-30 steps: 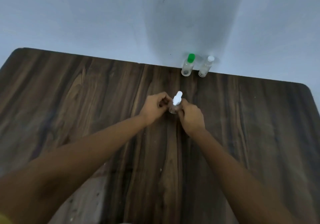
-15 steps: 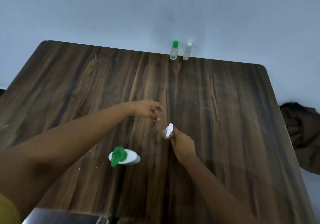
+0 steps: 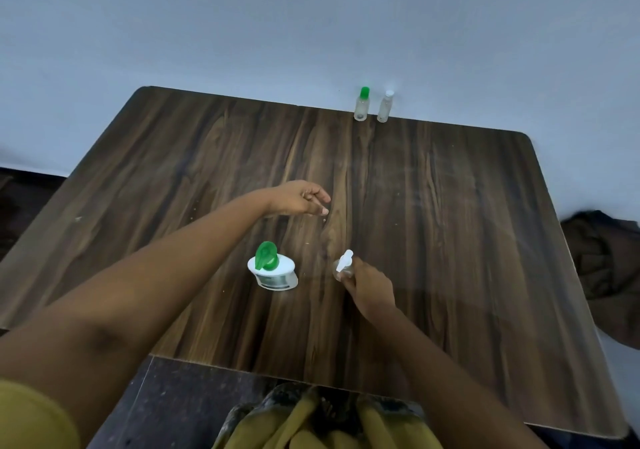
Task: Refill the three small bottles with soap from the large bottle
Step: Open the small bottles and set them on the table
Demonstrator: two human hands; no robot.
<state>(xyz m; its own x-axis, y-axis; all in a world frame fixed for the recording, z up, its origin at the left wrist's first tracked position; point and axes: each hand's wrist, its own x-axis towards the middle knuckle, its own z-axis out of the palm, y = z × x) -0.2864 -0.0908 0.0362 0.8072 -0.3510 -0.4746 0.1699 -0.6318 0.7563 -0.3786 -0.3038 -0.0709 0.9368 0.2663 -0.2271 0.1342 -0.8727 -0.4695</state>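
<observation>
— What changed?
— My left hand has let go of the small bottle and hovers loosely curled, empty. My right hand alone pinches it, standing mid-table.
— Meaning?
— I'd guess the large bottle, just beside it, is next.

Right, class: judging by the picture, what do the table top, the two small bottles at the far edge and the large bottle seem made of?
Table top: wood or wood-look laminate, dark streaked grain, faint sheen. Green-capped small bottle and white-capped small bottle: probably clear plastic, see-through walls. Large bottle: opaque white plastic, it seems, with glossy green cap.
</observation>
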